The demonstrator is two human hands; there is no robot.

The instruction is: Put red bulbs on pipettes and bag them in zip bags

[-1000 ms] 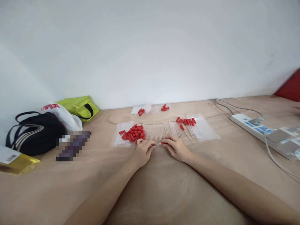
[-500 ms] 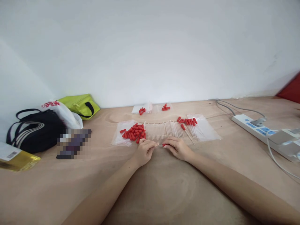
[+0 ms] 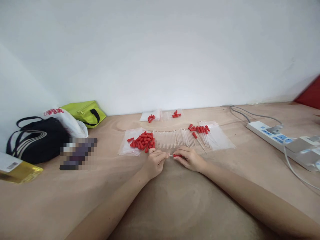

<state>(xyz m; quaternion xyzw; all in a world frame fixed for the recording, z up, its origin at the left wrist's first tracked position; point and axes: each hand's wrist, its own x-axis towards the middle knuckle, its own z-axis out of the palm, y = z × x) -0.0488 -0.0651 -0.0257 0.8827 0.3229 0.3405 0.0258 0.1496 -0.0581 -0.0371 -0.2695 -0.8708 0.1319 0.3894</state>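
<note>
My left hand is closed on a thin glass dropper tube, of which only a short stretch shows between the hands. Opposite it, my right hand pinches a red rubber bulb at the tube's end; the fingers hide most of the bulb. Just beyond the hands lies a row of clear glass tubes. A heap of red rubber bulbs rests on plastic bags left of the row. To the right, several droppers with red bulbs lie partly on a clear bag.
Small bags with red bulbs lie near the wall. At right stands a white power strip with plugs and cables. On the left are a black bag, a green bag, a yellow package and a blurred dark item.
The hands stay in nearly the same place. A little more of the red bulb shows between the right fingers than before.
</note>
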